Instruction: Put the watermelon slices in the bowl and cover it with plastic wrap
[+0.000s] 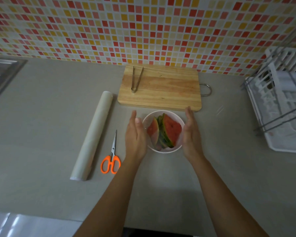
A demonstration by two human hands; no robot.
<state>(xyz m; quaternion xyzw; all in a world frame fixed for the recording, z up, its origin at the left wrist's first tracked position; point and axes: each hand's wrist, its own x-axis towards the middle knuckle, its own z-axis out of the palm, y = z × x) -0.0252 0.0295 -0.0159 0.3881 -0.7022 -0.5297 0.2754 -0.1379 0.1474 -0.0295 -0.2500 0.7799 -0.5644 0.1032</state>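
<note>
Grey counter (50,117) under mosaic tiles (109,28): watermelon slices (171,129) sit in the white bowl (162,111).
Left hand (135,134) and right hand (191,134) flank it, fingers straight, gripping nothing; plastic wrap roll (94,134) lies left.

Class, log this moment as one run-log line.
slices in bowl | left hand, right hand open, flanking bowl | bowl covered: unclear | roll, scissors on counter | tongs on board

No legible text, label, brand, number or sign on any surface.
</note>
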